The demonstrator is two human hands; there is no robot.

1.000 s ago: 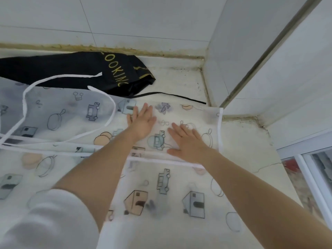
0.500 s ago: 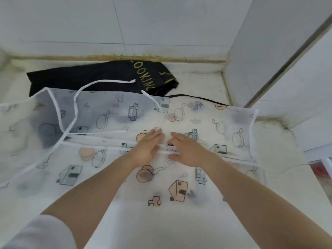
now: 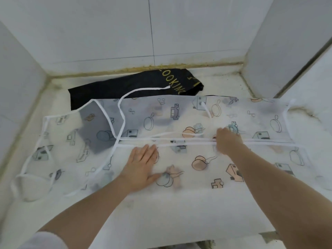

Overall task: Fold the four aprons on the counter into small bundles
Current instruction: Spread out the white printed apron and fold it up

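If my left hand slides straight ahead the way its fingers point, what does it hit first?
Probably the white trim strip running across the translucent printed apron, just past the left hand fingertips; depth is hard to judge.

- Left hand [image 3: 142, 164] lies flat, palm down, fingers straight and together, forearm reaching forward.
- Right hand [image 3: 228, 141] reaches farther forward, fingers curled downward.
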